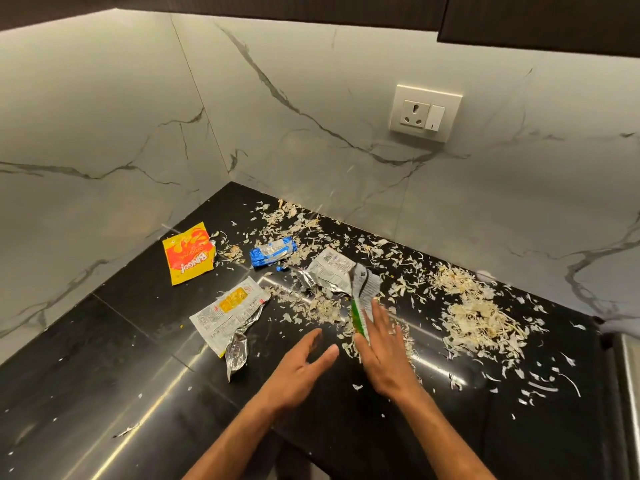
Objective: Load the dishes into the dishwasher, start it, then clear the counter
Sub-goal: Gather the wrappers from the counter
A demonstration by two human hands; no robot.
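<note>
While both bare hands hover low over the glossy black stone counter (145,344), neither one plainly grips anything: the left hand (300,368) is spread with its fingers straight and relaxed, palm turned inward, holding nothing, and the right hand (384,351) is flat, fingers straight and together, its inner edge against a crumpled green-and-white foil wrapper (362,299) that stands up between the two hands; whether the thumb pinches that wrapper cannot be told, since the wrapper and hand are motion-blurred. Pale, papery vegetable peelings (474,317) are scattered across the counter, thickest in a heap to the right of the right hand and thinner toward the back corner. Near the left wall lies a flat yellow-and-orange snack packet (188,254) printed "BINGO!" and "ORIGINAL", the writing upside down to the viewer. Just right of it sits a crushed blue-and-silver foil wrapper (273,252); its print is too small to read. Closer in, left of the left hand, lies a torn white sachet with a yellow picture panel and silver lining (230,317), covered in fine print that cannot be read. A second torn white-and-silver wrapper with a barcode (329,268) lies just behind the green one. On the grey-veined white marble backsplash (311,98) is a white socket plate with a switch (426,113).
</note>
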